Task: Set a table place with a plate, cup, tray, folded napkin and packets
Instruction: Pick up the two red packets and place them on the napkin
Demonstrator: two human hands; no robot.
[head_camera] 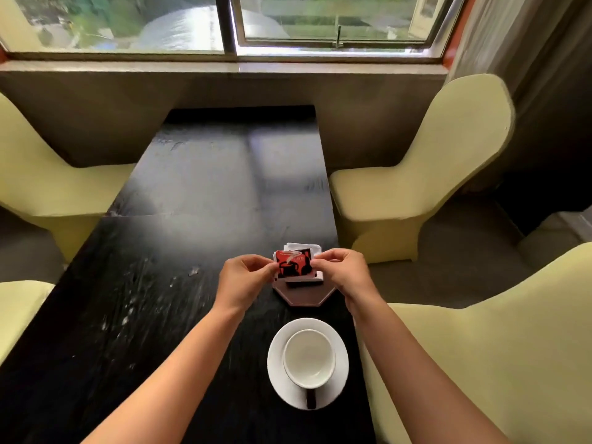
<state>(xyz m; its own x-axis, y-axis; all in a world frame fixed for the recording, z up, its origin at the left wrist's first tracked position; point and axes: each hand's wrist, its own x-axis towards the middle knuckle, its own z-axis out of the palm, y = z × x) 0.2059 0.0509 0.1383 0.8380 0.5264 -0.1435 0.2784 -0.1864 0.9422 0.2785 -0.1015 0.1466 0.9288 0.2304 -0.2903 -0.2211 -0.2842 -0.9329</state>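
A white cup [309, 357] with a dark handle stands on a white plate [276, 373] near the table's front right edge. Beyond it lies a dark octagonal tray [306, 298]. Above the tray I hold a red and black packet [293, 264] with a cup picture on it, my left hand [246, 280] pinching its left edge and my right hand [344, 272] its right edge. A white folded napkin [304, 246] shows just behind the packet, mostly hidden by it. More white packets seem to lie behind the red one; I cannot tell how many.
The black table [179, 245] runs away from me toward a window ledge [224, 67]. Pale yellow covered chairs stand at the left [41, 177], right [426, 174], near left [19, 312] and near right [496, 363].
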